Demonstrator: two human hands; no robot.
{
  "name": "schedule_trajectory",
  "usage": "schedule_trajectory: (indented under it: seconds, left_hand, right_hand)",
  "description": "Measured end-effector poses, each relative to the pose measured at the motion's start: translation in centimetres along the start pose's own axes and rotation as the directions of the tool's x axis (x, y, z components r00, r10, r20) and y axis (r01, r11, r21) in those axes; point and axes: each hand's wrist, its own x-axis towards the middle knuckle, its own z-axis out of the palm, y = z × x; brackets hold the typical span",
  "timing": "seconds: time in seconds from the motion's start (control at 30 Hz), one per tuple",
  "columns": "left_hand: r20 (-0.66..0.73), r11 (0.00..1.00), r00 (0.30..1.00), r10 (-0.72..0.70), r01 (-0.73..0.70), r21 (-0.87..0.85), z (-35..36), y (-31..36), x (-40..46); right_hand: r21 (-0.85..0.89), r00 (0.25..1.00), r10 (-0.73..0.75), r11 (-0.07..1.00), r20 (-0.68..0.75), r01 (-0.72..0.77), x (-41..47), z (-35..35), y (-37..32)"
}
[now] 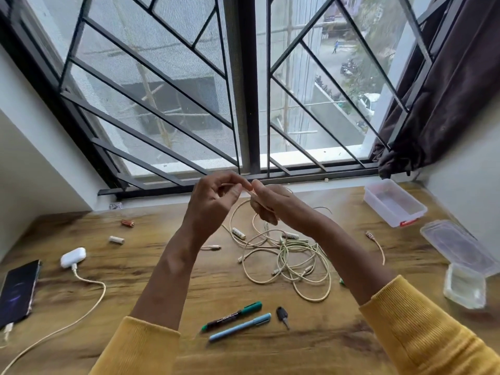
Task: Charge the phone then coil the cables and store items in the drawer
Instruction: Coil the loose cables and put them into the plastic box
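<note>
On desk (189, 293): two pens (235, 315), perhaps four batteries (117, 240); both hands (213, 204) pinching cable (284, 255).

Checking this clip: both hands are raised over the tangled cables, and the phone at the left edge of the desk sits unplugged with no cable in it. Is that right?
Not quite. Both hands, left hand and right hand, are raised over the tangled cables, and the phone lies at the desk's left edge, but a white plug sits in its near end. The head view shows this.
</note>
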Motion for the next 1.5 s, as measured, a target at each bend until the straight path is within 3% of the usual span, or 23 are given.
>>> schedule_trajectory:
  seconds: [0.13,0.33,0.5,0.67,0.87,0.93,1.23,1.5]
  left_hand:
    - [-0.039,0.993,0.999,-0.024,0.02,-0.113,-0.8,0.0,0.1]
    - [-0.047,0.996,0.999,-0.001,-0.003,-0.091,-1.5,-1.1,-0.6]
    - [-0.125,0.942,0.991,-0.056,0.011,-0.335,-1.6,-0.6,-0.7]
    - [-0.164,0.873,0.983,-0.087,-0.004,-0.487,-1.7,-0.1,-0.2]
    - [-0.18,0.819,0.965,-0.193,0.058,-0.57,-0.9,-1.1,-0.3]
    - [-0.182,0.815,0.958,-0.22,0.078,-0.575,-0.7,-1.5,-0.4]
    - [-0.156,0.828,0.932,-0.328,0.204,-0.522,0.1,-3.6,-0.6]
    - [-0.22,0.951,0.944,-0.247,0.192,-0.242,3.3,-3.5,-2.3]
  right_hand:
    - [0.191,0.995,0.044,0.98,0.093,-0.061,-0.8,0.5,-0.8]
    - [0.315,0.974,0.045,0.942,0.223,-0.116,-1.8,0.8,0.0]
    - [0.254,0.963,0.019,0.963,0.269,-0.09,-1.8,1.1,-0.2]
    - [0.114,0.974,-0.066,0.993,0.219,0.042,-1.8,1.5,-0.8]
    - [0.312,0.951,-0.122,0.95,0.285,0.028,-1.5,1.6,-1.4]
    - [0.399,0.954,-0.144,0.917,0.265,0.027,-1.7,1.7,-1.1]
    - [0.496,0.954,-0.114,0.867,0.277,-0.04,-2.2,2.2,-0.5]
    - [0.587,0.986,-0.169,0.798,0.006,0.133,-0.4,1.9,-0.9]
